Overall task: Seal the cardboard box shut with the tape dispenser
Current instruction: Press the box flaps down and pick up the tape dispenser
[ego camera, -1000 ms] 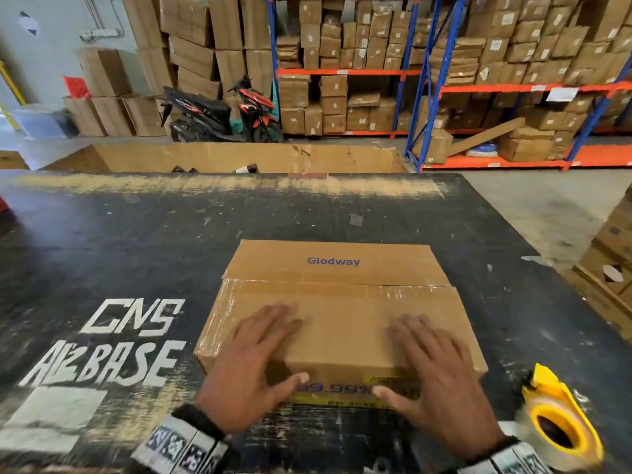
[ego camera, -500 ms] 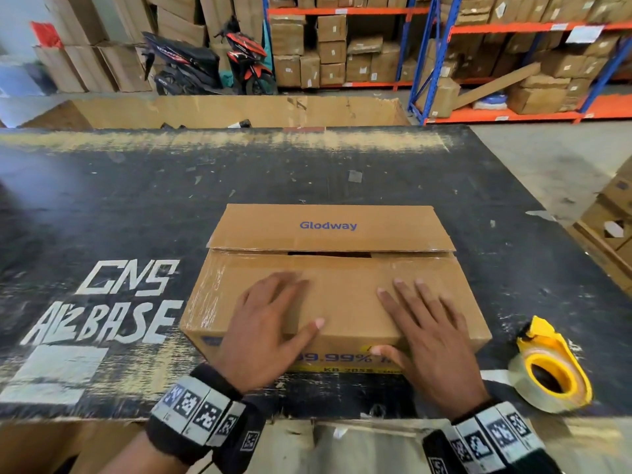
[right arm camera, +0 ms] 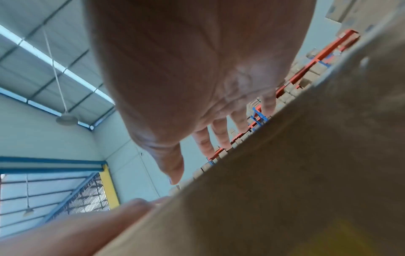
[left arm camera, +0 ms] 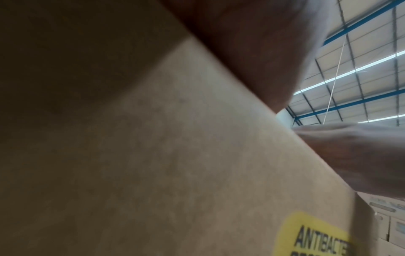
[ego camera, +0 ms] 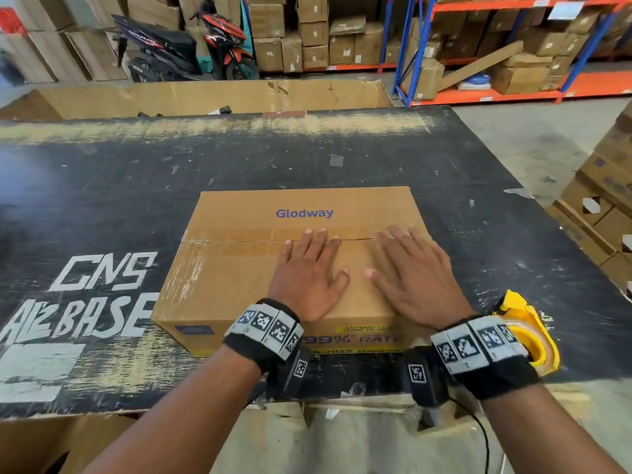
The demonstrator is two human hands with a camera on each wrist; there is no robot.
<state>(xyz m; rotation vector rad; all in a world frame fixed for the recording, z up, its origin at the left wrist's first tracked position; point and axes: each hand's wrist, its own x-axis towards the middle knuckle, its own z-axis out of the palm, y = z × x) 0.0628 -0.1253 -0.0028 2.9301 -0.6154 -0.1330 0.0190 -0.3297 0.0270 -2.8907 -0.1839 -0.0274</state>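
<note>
A brown cardboard box (ego camera: 222, 268) printed "Glodway" sits on the black table (ego camera: 102, 186) near its front edge. Its two top flaps lie flat and meet at a seam across the middle. My left hand (ego camera: 325, 258) and right hand (ego camera: 390, 258) press flat on the near flap, side by side, fingers straight, fingertips reaching the seam. The yellow tape dispenser (ego camera: 526, 336) lies on the table right of the box, partly hidden behind my right wrist. In the wrist views the left palm (left arm camera: 252, 43) and right palm (right arm camera: 197, 69) rest on the box top edge (right arm camera: 285, 190).
White painted lettering (ego camera: 102, 289) marks the table left of the box. Behind the table stands a large open cardboard bin (ego camera: 212, 97). Farther back are a parked scooter (ego camera: 191, 49) and shelving (ego camera: 410, 46) full of cartons. Stacked cartons (ego camera: 602, 206) stand at the right.
Both hands slid forward from the box's near edge to the seam. The gap between the flaps has closed and they now lie level.
</note>
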